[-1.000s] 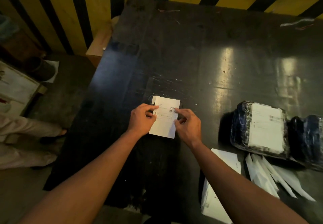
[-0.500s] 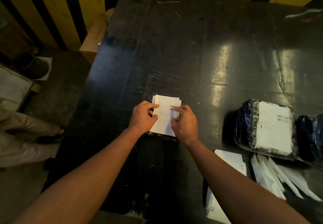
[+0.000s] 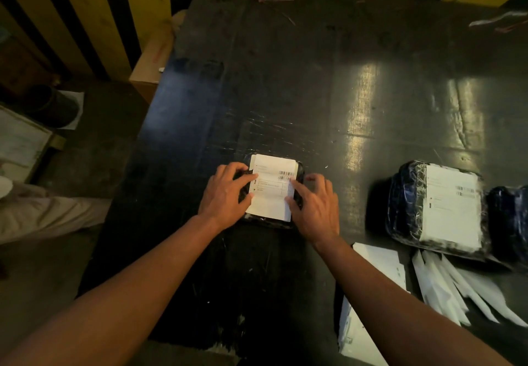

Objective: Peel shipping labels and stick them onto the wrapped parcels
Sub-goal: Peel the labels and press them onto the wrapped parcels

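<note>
Three wrapped parcels lie on the worktop (image 3: pixel 285 94): one (image 3: pixel 271 221) near the front edge, with a label (image 3: pixel 273 191) on top, and two (image 3: pixel 405 202) (image 3: pixel 508 222) at the right edge. The left hand (image 3: pixel 225 197) and right hand (image 3: pixel 314 208) press the label with straight fingers. Barcodes are printed on it, but the text is too small to read. One sheet pile (image 3: pixel 368 308) and several backing strips (image 3: pixel 457 288) lie at the front right corner

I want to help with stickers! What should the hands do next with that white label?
Probably smooth it flat: the shipping label already lies on the dark wrapped parcel, with left hand and right hand fingers pressing its side edges.
</note>
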### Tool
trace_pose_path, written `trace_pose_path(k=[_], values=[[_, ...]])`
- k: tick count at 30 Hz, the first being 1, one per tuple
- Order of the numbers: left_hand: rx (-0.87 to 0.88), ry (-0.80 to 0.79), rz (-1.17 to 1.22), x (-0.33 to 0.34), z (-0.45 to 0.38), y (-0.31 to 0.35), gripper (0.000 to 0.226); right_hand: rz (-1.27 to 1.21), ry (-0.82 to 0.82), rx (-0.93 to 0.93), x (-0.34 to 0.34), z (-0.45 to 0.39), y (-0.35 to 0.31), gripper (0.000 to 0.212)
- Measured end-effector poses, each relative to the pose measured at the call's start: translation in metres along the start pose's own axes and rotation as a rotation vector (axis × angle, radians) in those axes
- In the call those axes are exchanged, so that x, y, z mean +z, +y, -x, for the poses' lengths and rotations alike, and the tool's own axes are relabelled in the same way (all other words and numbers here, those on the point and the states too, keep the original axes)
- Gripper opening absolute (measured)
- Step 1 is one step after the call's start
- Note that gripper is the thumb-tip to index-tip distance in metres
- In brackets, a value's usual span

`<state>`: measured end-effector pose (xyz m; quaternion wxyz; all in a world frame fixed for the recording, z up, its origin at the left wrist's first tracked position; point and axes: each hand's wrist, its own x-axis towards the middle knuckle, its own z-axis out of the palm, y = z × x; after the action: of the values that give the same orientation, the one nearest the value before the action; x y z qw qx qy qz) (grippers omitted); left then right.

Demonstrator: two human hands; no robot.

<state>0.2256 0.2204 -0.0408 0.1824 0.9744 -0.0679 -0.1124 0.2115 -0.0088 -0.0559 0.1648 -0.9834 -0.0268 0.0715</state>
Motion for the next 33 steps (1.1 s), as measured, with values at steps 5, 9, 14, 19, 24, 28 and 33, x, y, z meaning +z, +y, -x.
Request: trace_pose_path(k=[5, 9, 14, 19, 24, 28, 33], values=[[0.133, -0.058, -0.053, 0.009, 0.007, 0.007, 0.052, 0.133, -0.026, -0.288, 0.009, 0.003, -0.007, 0.057], [0.114, -0.101, -0.056, 0.014, 0.008, 0.009, 0.058, 0.183, -0.237, -0.360, 0.011, -0.012, -0.014, 0.063], [0.102, -0.132, -0.037, 0.016, 0.009, 0.008, 0.063, 0.200, -0.293, -0.308, 0.006, -0.039, -0.027, 0.063], [0.078, -0.162, -0.008, 0.014, 0.011, 0.005, 0.064, 0.215, -0.312, -0.175, -0.002, -0.041, -0.009, 0.080], [0.051, -0.180, 0.024, 0.013, 0.011, 0.009, 0.065, 0.212, -0.299, -0.117, -0.008, -0.040, 0.002, 0.079], [0.055, -0.159, 0.052, 0.014, 0.012, 0.009, 0.065, 0.245, -0.273, -0.341, 0.001, -0.025, -0.011, 0.062], [0.065, -0.171, 0.059, 0.015, 0.014, 0.008, 0.066, 0.257, -0.242, -0.335, 0.008, -0.011, 0.007, 0.060]])
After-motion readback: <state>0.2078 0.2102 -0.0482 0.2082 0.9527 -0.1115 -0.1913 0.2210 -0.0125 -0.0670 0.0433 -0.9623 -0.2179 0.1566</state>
